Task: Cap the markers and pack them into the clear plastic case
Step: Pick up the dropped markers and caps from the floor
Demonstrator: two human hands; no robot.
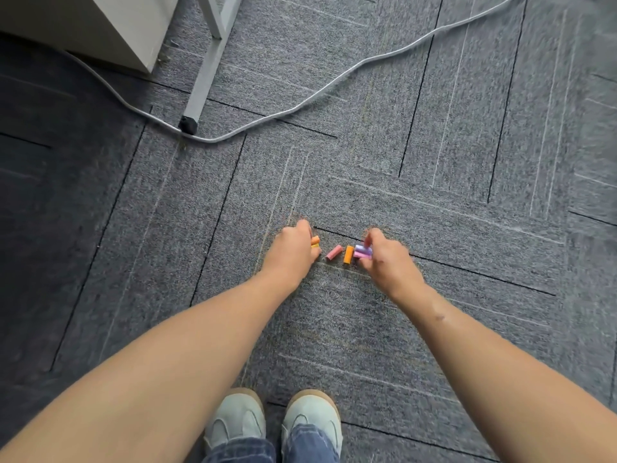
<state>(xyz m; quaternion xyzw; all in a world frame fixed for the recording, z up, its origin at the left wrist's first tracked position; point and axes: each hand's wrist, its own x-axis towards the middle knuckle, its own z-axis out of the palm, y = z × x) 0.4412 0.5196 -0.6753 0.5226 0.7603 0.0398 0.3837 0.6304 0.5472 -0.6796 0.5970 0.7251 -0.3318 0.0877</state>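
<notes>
Open grey carpet [434, 182] spreads on every side. A cable [300, 106] and a desk leg [203, 71] lie well beyond, to the far left. The left hand [293, 250] curls round orange and yellow caps [315, 241]. The right hand [389, 259] pinches purple and pink caps [363, 252]. Between the hands, a pink cap [334, 252] and a lone orange cap [348, 254] lie slightly apart on the carpet.

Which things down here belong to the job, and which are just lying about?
Job: loose pink piece, loose orange piece, orange pieces in left hand, purple and pink pieces in right hand.
Lying about: grey cable, desk leg, white cabinet.
</notes>
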